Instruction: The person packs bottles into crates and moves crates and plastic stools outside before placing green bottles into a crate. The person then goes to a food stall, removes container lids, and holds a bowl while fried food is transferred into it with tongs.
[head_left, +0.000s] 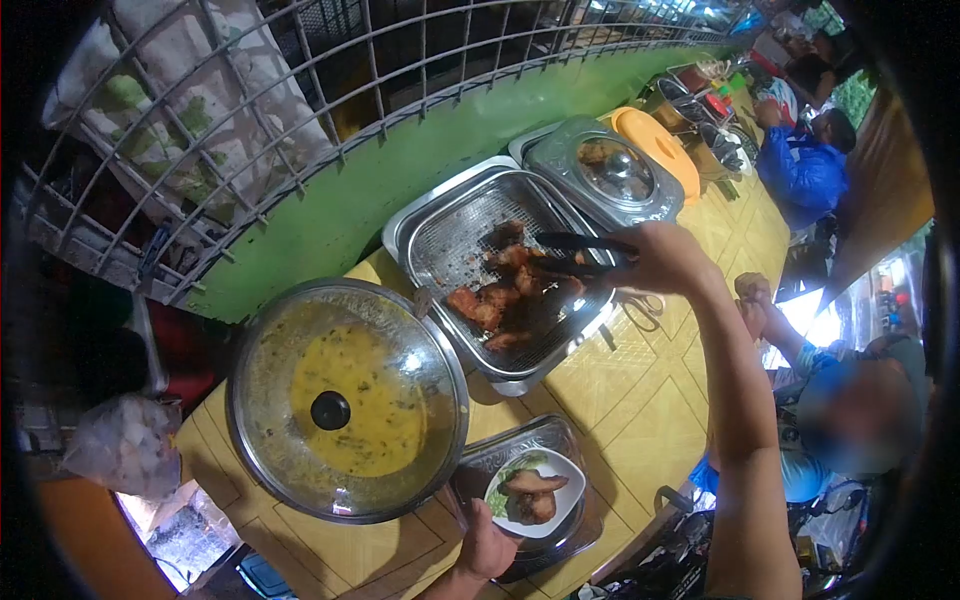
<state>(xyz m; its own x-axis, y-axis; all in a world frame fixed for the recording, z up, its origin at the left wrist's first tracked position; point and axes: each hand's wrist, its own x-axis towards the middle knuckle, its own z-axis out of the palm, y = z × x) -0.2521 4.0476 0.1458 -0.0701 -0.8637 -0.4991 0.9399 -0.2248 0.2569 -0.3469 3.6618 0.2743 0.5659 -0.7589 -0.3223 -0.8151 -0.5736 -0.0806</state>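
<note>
My right hand (668, 262) is closed around black tongs (585, 242), whose jaws reach over the browned fried pieces, apparently chicken (500, 290). These pieces lie in a perforated metal tray (455, 215). Whether the tongs grip a piece I cannot tell. At the bottom, my left hand (487, 545) holds a small white bowl (570, 505) by its edge, thumb near the rim, the other fingers hidden. In that bowl sit browned fried pieces (535, 495) and something green. Beneath it is a clear-lidded container (585, 545).
A large pot with a glass lid (270, 400) holds yellow soup. Behind the tray stand a lidded dish (560, 150) and an orange lid (655, 140). A wire grille (420, 75) runs along the green ledge (300, 230). Another person (800, 390) stands across the yellow table (650, 400).
</note>
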